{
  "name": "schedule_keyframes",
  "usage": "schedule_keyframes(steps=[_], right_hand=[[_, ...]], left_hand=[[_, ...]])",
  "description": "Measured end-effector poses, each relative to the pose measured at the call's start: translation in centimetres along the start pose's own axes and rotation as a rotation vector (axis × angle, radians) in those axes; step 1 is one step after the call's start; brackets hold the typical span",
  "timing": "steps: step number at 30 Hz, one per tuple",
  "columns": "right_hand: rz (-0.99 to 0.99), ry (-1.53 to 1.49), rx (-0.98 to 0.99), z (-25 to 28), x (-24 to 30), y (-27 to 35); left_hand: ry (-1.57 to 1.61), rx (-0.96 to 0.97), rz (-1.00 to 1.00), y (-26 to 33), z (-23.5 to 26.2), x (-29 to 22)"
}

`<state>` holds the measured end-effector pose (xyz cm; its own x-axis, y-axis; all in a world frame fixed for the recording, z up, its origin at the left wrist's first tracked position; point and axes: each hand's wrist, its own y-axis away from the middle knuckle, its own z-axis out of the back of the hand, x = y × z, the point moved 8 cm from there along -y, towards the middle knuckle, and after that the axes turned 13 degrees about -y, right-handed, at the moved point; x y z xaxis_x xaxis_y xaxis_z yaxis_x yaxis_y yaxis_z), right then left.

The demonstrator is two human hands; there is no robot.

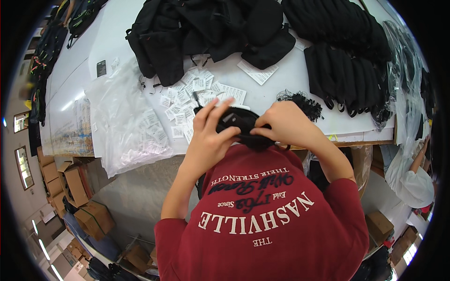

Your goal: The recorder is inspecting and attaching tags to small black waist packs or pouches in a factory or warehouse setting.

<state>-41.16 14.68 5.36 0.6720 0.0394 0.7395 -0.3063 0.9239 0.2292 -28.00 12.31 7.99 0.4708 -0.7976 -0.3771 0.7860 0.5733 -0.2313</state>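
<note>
A small black fabric pouch [243, 122] is held at the table's near edge, close against my red shirt, with its mouth spread and a small label showing inside. My left hand [209, 136] grips its left side, fingers over the far rim and thumb at the opening. On the right, my right hand [287, 122] pinches the rim with bent fingers; part of its grip is hidden. Small white printed tags [180, 100] lie scattered just beyond my left hand. Beyond my right hand is a tangle of thin black cords [300, 104].
Black fabric bags [206, 33] are heaped at the far middle, with rows of stacked black pouches [344, 70] at the right. A clear plastic bag [126, 117] of tags overhangs the left front edge. Cardboard boxes [93, 219] stand on the floor. Another person [410, 182] is at the right.
</note>
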Motion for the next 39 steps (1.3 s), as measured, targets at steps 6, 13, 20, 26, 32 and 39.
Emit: schedule_keyframes(steps=[6, 13, 20, 26, 32, 39], right_hand=[[-0.086, -0.169, 0.084, -1.4, -0.6, -0.4], [-0.050, -0.191, 0.179, -1.9, -0.9, 0.1], [0.053, 0.004, -0.040, -0.3, -1.3, 1.5], [0.144, 0.151, -0.102, 0.4, -0.1, 1.0], [0.265, 0.152, -0.334, 2.4, 2.6, 1.0], [0.376, -0.089, -0.602, 1.9, 4.8, 0.8]], left_hand=[[0.285, 0.299, 0.049, 1.4, -3.8, 2.0], [0.221, -0.088, 0.295, -1.0, -5.3, 13.8], [0.035, -0.120, 0.333, -2.0, -6.7, 18.2], [0.519, -0.138, 0.213, -4.2, -1.1, 6.3], [0.471, -0.537, 0.400, -0.6, 1.6, 9.0], [1.913, -0.414, 0.696, 4.5, -9.5, 7.4]])
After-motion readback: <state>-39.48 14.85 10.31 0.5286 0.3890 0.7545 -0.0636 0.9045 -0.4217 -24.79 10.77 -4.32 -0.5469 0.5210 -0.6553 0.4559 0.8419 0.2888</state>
